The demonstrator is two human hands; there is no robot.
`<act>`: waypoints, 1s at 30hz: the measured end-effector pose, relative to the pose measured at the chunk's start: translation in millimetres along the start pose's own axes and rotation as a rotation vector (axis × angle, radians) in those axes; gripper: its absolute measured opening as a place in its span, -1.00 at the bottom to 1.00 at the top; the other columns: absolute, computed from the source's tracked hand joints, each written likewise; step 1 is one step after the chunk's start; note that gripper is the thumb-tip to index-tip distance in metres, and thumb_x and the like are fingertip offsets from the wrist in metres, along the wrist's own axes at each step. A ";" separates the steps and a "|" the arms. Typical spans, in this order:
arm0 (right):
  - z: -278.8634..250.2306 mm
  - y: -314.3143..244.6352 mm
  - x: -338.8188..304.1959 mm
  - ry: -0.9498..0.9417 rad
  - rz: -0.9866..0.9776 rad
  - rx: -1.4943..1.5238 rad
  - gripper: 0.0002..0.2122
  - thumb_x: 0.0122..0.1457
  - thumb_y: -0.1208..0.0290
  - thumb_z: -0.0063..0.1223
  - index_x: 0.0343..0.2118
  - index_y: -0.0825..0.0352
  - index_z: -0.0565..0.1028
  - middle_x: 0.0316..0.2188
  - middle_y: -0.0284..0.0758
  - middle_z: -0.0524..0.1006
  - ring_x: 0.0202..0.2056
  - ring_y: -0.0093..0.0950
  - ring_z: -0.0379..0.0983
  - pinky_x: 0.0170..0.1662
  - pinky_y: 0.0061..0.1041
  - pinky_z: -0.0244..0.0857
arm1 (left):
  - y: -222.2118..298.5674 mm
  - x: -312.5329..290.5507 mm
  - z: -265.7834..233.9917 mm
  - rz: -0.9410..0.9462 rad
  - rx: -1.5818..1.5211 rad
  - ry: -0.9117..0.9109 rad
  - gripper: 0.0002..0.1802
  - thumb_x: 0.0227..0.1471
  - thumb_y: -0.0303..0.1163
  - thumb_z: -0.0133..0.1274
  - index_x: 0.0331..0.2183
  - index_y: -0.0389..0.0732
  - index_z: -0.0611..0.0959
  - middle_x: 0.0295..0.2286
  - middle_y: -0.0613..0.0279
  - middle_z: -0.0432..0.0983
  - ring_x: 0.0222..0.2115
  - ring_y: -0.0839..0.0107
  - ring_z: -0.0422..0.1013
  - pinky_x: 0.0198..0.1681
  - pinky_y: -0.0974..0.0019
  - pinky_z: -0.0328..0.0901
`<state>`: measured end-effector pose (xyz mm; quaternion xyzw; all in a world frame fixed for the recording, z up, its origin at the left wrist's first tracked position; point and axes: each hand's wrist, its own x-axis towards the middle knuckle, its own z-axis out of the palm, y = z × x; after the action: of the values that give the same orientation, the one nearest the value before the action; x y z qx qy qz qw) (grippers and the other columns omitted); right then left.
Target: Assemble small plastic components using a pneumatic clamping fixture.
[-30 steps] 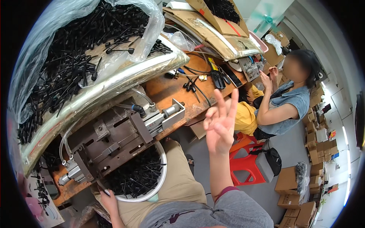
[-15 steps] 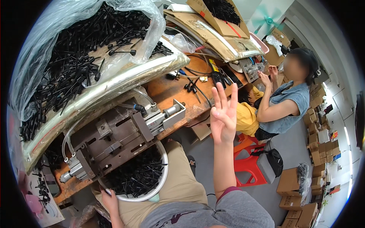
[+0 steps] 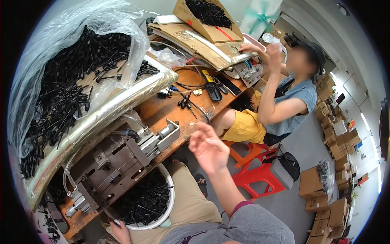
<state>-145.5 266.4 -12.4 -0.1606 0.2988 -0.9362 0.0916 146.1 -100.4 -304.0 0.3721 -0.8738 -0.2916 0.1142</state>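
My left hand (image 3: 120,232) grips the near rim of a round white basket (image 3: 171,199) on my lap, thumb at the rim and the other fingers mostly hidden. Thin black plastic parts (image 3: 146,199) with stems fill the basket. Raised over the floor beside the bench edge, my right hand (image 3: 210,148) holds nothing; its fingers are loosely bent and apart. Just left of it stands a brown metal clamping fixture (image 3: 118,175) with air cylinders and clear tubes, mounted on the wooden bench (image 3: 154,112).
A plastic-lined tray (image 3: 122,103) heaped with black parts rises behind the fixture. Cable, cutters and a phone (image 3: 228,84) lie on the bench. A co-worker (image 3: 294,97) sits at the right near a red stool (image 3: 260,179). Cardboard boxes (image 3: 313,187) line the right side.
My right hand has come down and left, its raised fingers now loosely bent. The view has shifted. The co-worker's hands have risen and moved apart. My left hand stays at the basket rim.
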 end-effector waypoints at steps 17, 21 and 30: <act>49.1 59.7 -33.7 -0.184 0.226 -0.517 -0.76 0.08 0.59 0.05 -0.16 0.46 0.46 -0.34 -0.23 0.55 -0.32 -0.54 0.49 -0.24 -0.60 0.36 | 51.3 -2.6 -31.5 -0.051 -0.001 -0.026 -0.62 -0.04 -0.31 0.08 -0.23 -0.39 0.47 -0.46 -0.24 0.50 -0.39 -0.19 0.43 -0.32 0.02 0.31; 97.3 69.5 2.5 -0.372 -0.118 -0.934 -0.87 0.04 0.68 0.08 -0.33 0.42 0.55 -0.45 -0.31 0.55 -0.49 -0.60 0.45 -0.40 -0.66 0.30 | 60.4 -11.0 -38.1 -0.073 -0.099 0.028 -0.43 0.00 -0.34 0.11 0.03 -0.37 0.40 -0.64 0.12 0.39 -0.65 0.31 0.33 -0.54 0.28 0.26; 201.7 105.8 127.1 -0.873 -0.944 -1.352 -0.84 -0.08 0.65 0.01 -0.39 0.33 0.48 -0.40 -0.30 0.50 -0.33 -0.31 0.46 -0.29 -0.36 0.36 | 96.5 -45.8 -59.2 0.058 -0.089 0.263 -0.43 -0.05 -0.50 0.10 0.05 -0.26 0.37 0.04 -0.09 0.16 0.03 -0.04 0.15 0.11 0.07 0.08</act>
<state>-184.2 40.3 111.9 -0.6225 0.6231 -0.3603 -0.3073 146.3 -39.3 -198.3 0.3761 -0.8480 -0.2752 0.2524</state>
